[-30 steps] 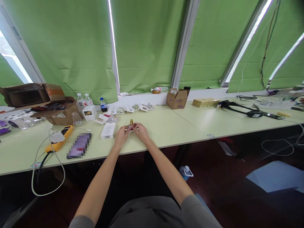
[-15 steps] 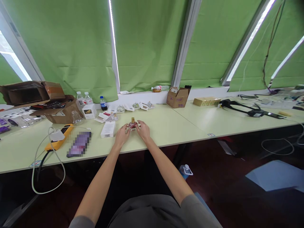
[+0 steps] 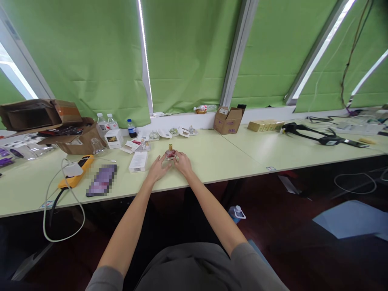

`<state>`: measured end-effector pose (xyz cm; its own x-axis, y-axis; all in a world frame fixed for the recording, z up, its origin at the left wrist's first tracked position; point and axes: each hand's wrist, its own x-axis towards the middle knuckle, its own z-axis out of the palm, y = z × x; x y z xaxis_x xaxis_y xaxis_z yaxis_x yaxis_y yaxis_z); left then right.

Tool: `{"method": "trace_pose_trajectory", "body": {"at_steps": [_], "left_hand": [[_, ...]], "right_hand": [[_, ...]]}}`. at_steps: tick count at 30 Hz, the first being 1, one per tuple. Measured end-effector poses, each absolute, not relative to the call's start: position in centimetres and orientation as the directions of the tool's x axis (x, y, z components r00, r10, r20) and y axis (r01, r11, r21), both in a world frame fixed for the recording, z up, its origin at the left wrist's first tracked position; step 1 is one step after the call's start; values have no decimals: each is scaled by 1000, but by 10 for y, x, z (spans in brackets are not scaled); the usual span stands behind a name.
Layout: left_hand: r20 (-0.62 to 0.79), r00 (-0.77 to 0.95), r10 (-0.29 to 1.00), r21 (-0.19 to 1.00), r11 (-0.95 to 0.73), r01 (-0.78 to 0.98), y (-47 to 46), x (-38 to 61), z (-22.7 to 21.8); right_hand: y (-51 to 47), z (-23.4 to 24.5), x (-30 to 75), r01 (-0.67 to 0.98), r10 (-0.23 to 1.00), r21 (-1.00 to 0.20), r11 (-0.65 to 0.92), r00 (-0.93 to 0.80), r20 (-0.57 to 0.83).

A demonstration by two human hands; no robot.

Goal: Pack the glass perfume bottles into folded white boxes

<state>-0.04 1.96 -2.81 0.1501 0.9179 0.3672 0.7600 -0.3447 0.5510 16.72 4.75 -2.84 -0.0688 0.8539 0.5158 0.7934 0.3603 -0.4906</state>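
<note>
A small glass perfume bottle (image 3: 170, 153) with a gold cap and pinkish-red contents stands on the pale green table (image 3: 218, 157), near its front edge. My left hand (image 3: 157, 169) lies at the bottle's lower left, fingers spread toward it. My right hand (image 3: 183, 163) is at its right, with the fingertips against its side. Between them, the bottle's base is partly hidden. I cannot tell whether either hand grips it.
A white carton (image 3: 138, 162) lies just left of my left hand. Farther left are a yellow device (image 3: 75, 171), a pixelated phone (image 3: 101, 180) and cardboard boxes (image 3: 80, 142). Small glass bottles (image 3: 172, 131) line the back. A black strap (image 3: 324, 138) lies to the right.
My hands have moved from curled around the bottle to lying lower and flatter beside it. The view has tilted slightly, so the table sits higher in the picture.
</note>
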Motion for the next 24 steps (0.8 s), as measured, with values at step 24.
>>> {"method": "trace_pose_trajectory", "body": {"at_steps": [24], "left_hand": [[778,-108,619,419,-383,823,7,-27,-14]], "right_hand": [[42,-23,171,793,867,-569,217,111,485]]}}
